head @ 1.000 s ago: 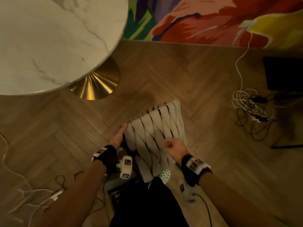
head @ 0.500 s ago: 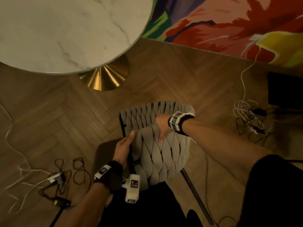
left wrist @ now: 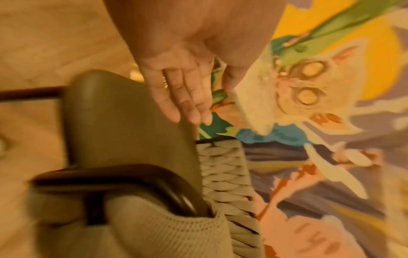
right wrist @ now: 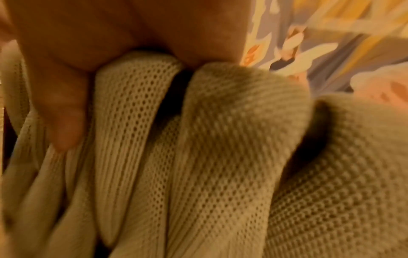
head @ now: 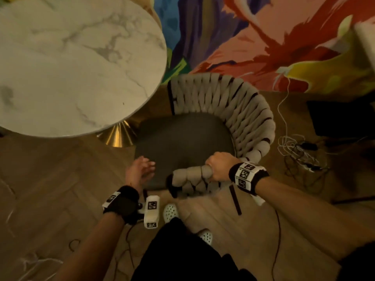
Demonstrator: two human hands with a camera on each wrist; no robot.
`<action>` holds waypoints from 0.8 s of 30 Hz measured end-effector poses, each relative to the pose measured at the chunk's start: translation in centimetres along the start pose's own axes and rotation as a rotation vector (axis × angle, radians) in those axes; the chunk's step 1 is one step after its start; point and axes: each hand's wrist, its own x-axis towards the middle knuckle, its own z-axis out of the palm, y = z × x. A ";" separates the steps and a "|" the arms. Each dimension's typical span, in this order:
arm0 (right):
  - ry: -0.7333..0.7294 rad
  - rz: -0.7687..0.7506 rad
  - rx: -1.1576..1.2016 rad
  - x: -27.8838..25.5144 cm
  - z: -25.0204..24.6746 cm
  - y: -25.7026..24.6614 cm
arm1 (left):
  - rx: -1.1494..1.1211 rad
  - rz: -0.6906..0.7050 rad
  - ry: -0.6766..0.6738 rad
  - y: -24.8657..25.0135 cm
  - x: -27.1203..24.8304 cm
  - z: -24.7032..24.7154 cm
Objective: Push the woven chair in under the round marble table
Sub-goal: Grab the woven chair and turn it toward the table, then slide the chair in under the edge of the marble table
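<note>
The woven chair point(head: 239, 110) stands on the wooden floor just right of the round marble table point(head: 71, 63), its dark seat point(head: 182, 147) facing the table's brass base point(head: 118, 135). My right hand point(head: 218, 168) grips the top of the beige woven backrest point(right wrist: 220, 157) at its near end, fingers curled over the rim. My left hand point(head: 141, 169) hovers at the seat's near left corner, fingers straight and loose, holding nothing; in the left wrist view the left hand point(left wrist: 187, 97) hangs above the seat point(left wrist: 123, 122).
A colourful mural wall point(head: 263, 37) rises right behind the chair. Tangled cables point(head: 298, 151) lie on the floor to the right, next to a dark box point(head: 341, 118). More cords point(head: 30, 262) trail at the lower left. My white perforated shoes point(head: 170, 211) stand behind the chair.
The chair has swung round: its seat now faces the table and it stands closer to the table. My left hand has come off the backrest. My right hand still grips the backrest.
</note>
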 end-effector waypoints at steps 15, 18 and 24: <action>-0.108 -0.007 0.186 1.4 13.5 -1.2 | -0.126 -0.529 -0.134 -11.6 -3.1 2.9; -0.150 -0.016 0.270 0.4 16.0 -1.8 | -0.031 -0.633 -0.162 -12.3 -2.8 2.0; -0.109 0.037 0.397 -1.1 21.2 -2.3 | 0.185 -0.694 -0.067 -15.0 -2.8 1.4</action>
